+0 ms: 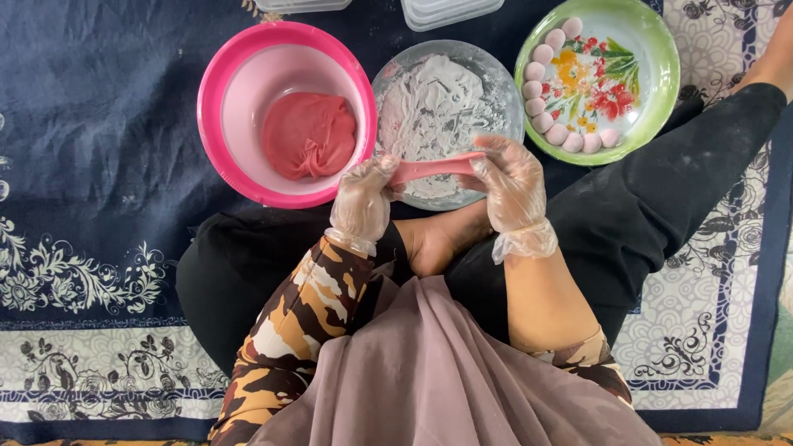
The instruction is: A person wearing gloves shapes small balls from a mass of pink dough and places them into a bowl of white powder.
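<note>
a strip of pink dough (436, 168) is stretched between the two gloved hands, held just above the floured glass bowl (496, 76). the left hand (362, 201) is closed on one end, pinching it in its fingertips; the right hand (512, 183) is closed on the other end the same way. the strip sags very little yet looks soft, elastic and tacky, likely light and easy to tear if pulled thin, so the thicker ends seem the safest places to hold it, with the flour helping against sticking.

left of the glass bowl sits a pink plastic bowl (227, 74) holding a larger lump of darker pink dough (308, 135). to the right, a green plate with a flower pattern (657, 62) carries a curved row of small pale pink balls (541, 91) along its rim. clear plastic lids or tubs (446, 10) show at the top edge.

everything rests on a dark blue floor mat (99, 124) with white floral borders; the person sits cross-legged on it, a bare foot (438, 235) just under the hands.
</note>
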